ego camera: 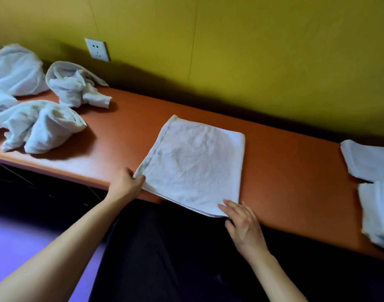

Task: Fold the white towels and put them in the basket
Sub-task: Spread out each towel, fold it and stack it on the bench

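A white towel (pixel 195 164) lies folded into a flat rectangle in the middle of the orange table (pixel 130 118), its near edge at the table's front. My left hand (pixel 128 184) pinches its near left corner between thumb and fingers. My right hand (pixel 241 223) rests with fingers spread on its near right corner, pressing it down. Several crumpled white towels (pixel 40 125) are heaped at the table's left end. Two folded white towels (pixel 369 160) lie at the right end. No basket is in view.
A yellow wall with a white power socket (pixel 97 50) runs behind the table. Below the front edge are my dark trousers (pixel 165 258) and a purple floor (pixel 17 240).
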### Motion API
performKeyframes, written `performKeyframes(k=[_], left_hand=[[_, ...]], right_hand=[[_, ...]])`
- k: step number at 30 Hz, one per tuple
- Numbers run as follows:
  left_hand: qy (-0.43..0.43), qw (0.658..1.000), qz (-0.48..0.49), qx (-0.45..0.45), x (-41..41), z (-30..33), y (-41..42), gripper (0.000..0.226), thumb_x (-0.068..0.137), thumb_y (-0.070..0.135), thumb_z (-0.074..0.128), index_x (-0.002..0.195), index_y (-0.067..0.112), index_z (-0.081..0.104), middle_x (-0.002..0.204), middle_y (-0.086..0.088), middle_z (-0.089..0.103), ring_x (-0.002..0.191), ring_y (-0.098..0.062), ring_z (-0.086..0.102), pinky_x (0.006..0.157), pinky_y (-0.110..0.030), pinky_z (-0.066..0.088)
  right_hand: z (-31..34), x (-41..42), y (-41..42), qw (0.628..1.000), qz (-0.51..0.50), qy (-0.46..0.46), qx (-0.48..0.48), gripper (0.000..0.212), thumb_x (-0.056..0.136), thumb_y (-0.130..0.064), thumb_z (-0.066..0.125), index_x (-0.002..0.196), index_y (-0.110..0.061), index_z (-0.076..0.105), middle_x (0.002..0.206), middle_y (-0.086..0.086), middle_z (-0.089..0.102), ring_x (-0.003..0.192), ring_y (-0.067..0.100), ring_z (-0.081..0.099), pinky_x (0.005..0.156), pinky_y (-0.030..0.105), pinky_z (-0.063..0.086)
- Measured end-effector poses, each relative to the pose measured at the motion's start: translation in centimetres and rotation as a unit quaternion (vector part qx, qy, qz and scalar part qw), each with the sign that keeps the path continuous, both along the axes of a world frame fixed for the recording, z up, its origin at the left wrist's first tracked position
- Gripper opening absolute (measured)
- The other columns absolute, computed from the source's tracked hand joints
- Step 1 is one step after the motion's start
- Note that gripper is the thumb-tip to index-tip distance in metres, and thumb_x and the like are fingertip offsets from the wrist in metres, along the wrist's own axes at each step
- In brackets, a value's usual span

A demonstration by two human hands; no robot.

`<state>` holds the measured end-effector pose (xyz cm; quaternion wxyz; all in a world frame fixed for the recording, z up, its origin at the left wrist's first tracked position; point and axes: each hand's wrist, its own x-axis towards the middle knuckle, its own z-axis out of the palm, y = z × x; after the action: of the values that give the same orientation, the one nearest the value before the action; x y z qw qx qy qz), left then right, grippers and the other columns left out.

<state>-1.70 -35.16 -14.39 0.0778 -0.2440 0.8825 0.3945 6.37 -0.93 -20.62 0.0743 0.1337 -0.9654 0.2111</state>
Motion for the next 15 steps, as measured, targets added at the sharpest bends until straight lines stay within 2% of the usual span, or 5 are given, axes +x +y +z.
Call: performKeyframes(k=[4,7,10,13,15], left_hand=[[0.019,0.993,0.032,0.114,3.7,1.2,-0.2,0.03,0.083,0.022,0.061,0.111,0.015,0.054,0.083,-0.012,0.072,0.063,-0.028,0.07,0.07,-0.045,0.059],[0.08,0.985,-0.004,0.155,6.0,2.2,-0.1,0.04,0.086,0.017,0.057,0.118,0.04,0.06,0.084,-0.014,0.071,0.064,-0.024,0.059,0.068,-0.043,0.055],[0.112,0.974,-0.005,0.196,7.6,3.7,0.4,0.029,0.088,0.01,0.058,0.097,0.033,0.074,0.088,-0.01,0.074,0.07,-0.021,0.058,0.071,-0.036,0.05],[0.097,0.95,-0.05,0.293,8.7,4.9,0.2,0.035,0.079,0.008,0.068,0.109,0.026,0.073,0.102,-0.002,0.077,0.087,-0.017,0.069,0.085,-0.035,0.054],[0.107,0.956,-0.084,0.26,9.0,4.7,-0.2,0.038,0.08,0.008,0.073,0.113,0.026,0.07,0.105,0.0,0.077,0.095,-0.018,0.072,0.09,-0.037,0.055]], right_hand=[[1.4,2.3,0.8,0.998,-0.043,0.012,-0.037,0.044,0.079,-0.014,0.053,0.121,-0.017,0.066,0.115,-0.005,0.071,0.103,0.009,0.055,0.101,0.024,0.033],[2.5,3.4,0.8,0.992,-0.09,0.0,-0.093,0.029,0.082,-0.013,0.062,0.107,-0.026,0.069,0.09,-0.017,0.069,0.082,0.013,0.058,0.082,0.027,0.042],[3.5,4.0,0.6,0.965,-0.146,-0.049,-0.21,0.035,0.084,-0.003,0.068,0.094,-0.037,0.065,0.077,-0.014,0.068,0.068,0.009,0.062,0.068,0.025,0.048],[4.7,3.9,1.0,0.944,-0.162,-0.025,-0.287,0.026,0.086,-0.003,0.067,0.093,-0.028,0.068,0.084,-0.01,0.07,0.074,0.006,0.064,0.07,0.019,0.048],[5.3,3.2,1.2,0.929,-0.171,-0.022,-0.327,0.011,0.091,-0.012,0.069,0.091,-0.023,0.069,0.08,-0.001,0.068,0.073,0.014,0.063,0.07,0.027,0.049]])
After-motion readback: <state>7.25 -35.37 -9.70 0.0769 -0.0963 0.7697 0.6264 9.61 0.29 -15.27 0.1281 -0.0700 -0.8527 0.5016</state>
